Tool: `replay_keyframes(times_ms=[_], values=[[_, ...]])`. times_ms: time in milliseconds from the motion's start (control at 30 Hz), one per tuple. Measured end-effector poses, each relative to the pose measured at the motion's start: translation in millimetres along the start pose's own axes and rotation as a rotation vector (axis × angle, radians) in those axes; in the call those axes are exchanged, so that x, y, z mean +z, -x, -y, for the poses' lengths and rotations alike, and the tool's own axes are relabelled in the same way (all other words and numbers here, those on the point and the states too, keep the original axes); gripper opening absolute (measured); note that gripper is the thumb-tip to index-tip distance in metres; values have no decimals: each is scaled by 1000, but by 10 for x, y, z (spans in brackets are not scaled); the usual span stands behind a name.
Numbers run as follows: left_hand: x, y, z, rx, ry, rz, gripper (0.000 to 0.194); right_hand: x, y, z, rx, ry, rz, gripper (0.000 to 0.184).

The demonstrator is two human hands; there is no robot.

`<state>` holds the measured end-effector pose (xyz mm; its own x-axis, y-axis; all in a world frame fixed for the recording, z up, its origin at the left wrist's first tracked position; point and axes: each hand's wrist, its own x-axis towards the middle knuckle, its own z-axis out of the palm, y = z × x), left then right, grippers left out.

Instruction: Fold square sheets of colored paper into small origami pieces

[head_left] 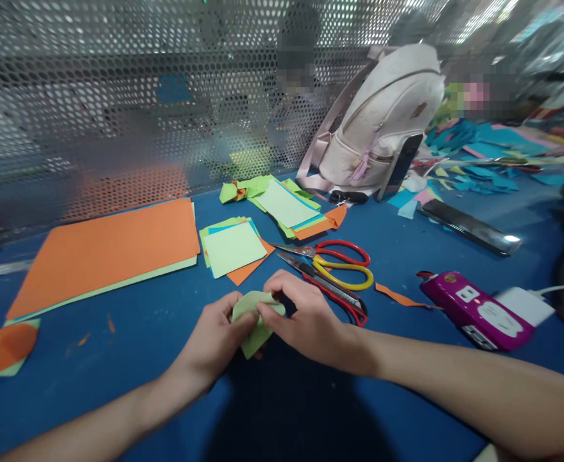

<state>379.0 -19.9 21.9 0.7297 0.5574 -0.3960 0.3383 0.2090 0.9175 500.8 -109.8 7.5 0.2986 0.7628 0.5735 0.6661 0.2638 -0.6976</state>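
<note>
Between my two hands is a small piece of light green paper (257, 333), curved and partly folded, held above the blue table (132, 359). My left hand (221, 330) pinches its left side with the thumb in front. From the right, my right hand (303, 314) grips it, thumb pressed close to the other thumb. The fingertips behind the paper are mostly hidden. Just beyond my hands lie scissors (344, 263) with a red and a yellow handle, and a red and black box cutter (332, 289). A stack of square coloured papers (236, 249) sits behind my left hand.
Large orange sheets (113, 244) lie at left, near an orange and green paper piece (7, 350). Further back are more cut papers (286, 204) and a pale backpack (382, 122). A purple power strip (478, 311) and a phone (469, 226) lie at right. A perforated metal screen (118, 96) stands behind.
</note>
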Motion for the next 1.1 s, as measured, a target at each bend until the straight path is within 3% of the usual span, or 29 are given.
replay_keyframes(times_ms=[367,900,1100], values=[[-7,0,4,12,-17,15,21,-18,25,-23,-86,-46,67,14],[17,13,-36,21,-62,12,9,22,29,-41,-144,33,-5,15],[21,13,-30,25,-36,28,14,14,20,-63,-143,10,12,15]])
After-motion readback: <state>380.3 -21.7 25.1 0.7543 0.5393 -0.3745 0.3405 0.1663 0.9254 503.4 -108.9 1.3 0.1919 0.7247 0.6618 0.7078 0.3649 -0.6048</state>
